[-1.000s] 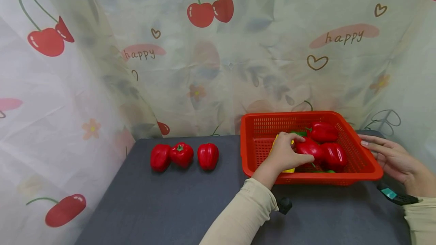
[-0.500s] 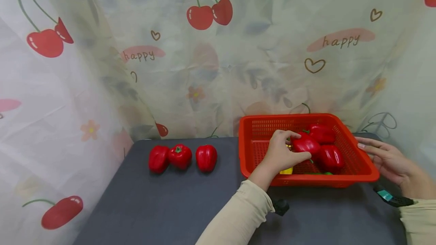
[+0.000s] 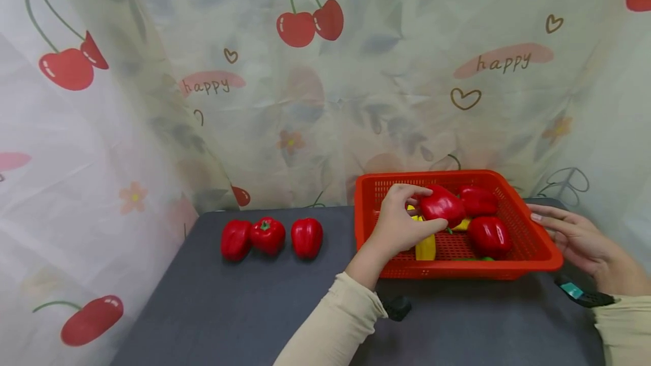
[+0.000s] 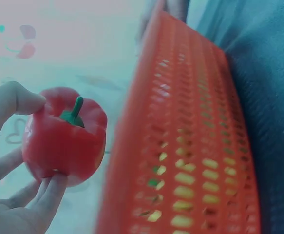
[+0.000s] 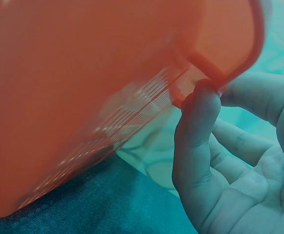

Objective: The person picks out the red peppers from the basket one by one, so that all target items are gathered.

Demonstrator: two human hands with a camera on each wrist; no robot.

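My left hand [image 3: 399, 220] grips a red bell pepper [image 3: 441, 207] between thumb and fingers, above the orange-red basket [image 3: 463, 270]. In the left wrist view the held pepper [image 4: 66, 146] is outside the basket wall's outline, its green stem facing the camera. My right hand [image 3: 585, 236] holds the basket's right end; the right wrist view has its thumb and finger pinching the rim. Inside the basket lie two more red bell peppers [image 3: 489, 236], some yellow pieces [image 3: 425, 246] partly hidden by the left hand, and a bit of green at the front wall.
Three red bell peppers stand in a row on the dark grey table left of the basket, the nearest pepper [image 3: 307, 238] slightly apart from the other two [image 3: 268, 236]. A cherry-printed curtain [image 3: 341, 100] hangs behind the table and along its sides.
My left hand has lifted the red bell pepper off the others and moved it left, uncovering more yellow below. The right hand stays at the basket's end.
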